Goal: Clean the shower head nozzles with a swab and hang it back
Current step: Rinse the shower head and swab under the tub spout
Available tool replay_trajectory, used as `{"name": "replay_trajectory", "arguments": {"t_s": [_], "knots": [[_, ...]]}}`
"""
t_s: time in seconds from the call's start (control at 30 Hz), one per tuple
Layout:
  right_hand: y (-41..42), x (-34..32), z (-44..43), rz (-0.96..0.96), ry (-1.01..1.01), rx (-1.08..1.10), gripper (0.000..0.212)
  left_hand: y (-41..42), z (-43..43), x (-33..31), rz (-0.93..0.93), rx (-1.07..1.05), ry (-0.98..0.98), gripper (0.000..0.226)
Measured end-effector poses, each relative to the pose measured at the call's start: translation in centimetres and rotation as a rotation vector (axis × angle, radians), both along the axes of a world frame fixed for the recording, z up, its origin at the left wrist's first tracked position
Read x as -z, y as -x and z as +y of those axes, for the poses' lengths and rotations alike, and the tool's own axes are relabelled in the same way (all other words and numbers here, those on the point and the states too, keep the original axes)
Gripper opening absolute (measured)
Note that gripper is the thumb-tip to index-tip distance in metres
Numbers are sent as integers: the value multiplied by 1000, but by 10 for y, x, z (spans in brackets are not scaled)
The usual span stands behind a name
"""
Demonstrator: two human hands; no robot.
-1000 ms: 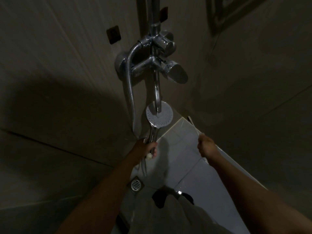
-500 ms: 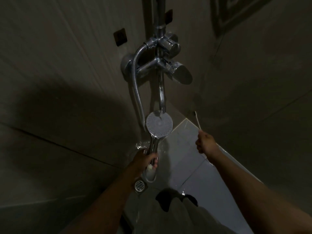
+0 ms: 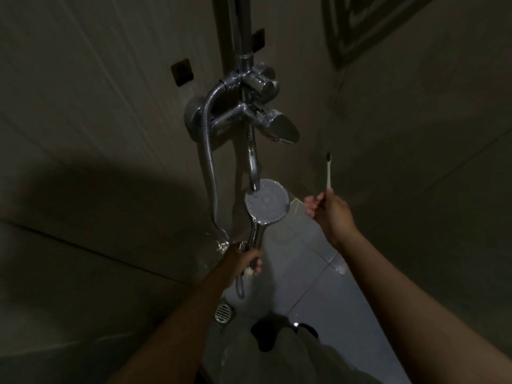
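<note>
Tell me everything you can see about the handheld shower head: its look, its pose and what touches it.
The shower head has a round, pale grey face dotted with small nozzles, on a chrome handle. It stands upright, face toward the camera, just below the tap spout; whether they touch cannot be told. The left hand grips the handle's lower end, where the metal hose joins. The swab, held in the right hand, is off to its right, not touching it.

The round chrome shower head (image 3: pixel 267 202) has a pale grey face with a dotted nozzle pattern. The thin white swab (image 3: pixel 328 173) carries a dark tip. The ribbed metal hose (image 3: pixel 207 151) is silver. The glossy floor tiles (image 3: pixel 318 295) are pale grey.
</note>
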State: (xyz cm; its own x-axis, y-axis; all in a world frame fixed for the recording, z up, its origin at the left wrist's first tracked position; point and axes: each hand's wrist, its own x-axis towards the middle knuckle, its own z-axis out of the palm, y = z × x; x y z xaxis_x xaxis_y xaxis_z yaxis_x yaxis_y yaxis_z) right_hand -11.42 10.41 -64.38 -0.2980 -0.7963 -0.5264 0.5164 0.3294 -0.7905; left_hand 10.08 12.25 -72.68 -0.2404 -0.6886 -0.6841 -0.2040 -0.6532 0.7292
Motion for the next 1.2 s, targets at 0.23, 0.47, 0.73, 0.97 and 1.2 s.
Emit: {"name": "replay_trajectory", "arguments": {"t_s": [0.23,0.47,0.73,0.97,1.2], "knots": [[-7,-45,-33,-459,226,71,47,-2,16,0,-5,-43,-27,14],[-19,-75,-45,-626,298,72,48,1,5,-14,-26,-71,-19,26],[-26,-82,-48,-531,256,51,46,1,-2,-20,8,-76,-3,27],[-21,-80,-53,-510,245,9,43,0,-5,-19,12,-43,8,27],[-22,-63,-33,-478,158,109,31,-9,-12,-11,-26,-64,4,14]]}}
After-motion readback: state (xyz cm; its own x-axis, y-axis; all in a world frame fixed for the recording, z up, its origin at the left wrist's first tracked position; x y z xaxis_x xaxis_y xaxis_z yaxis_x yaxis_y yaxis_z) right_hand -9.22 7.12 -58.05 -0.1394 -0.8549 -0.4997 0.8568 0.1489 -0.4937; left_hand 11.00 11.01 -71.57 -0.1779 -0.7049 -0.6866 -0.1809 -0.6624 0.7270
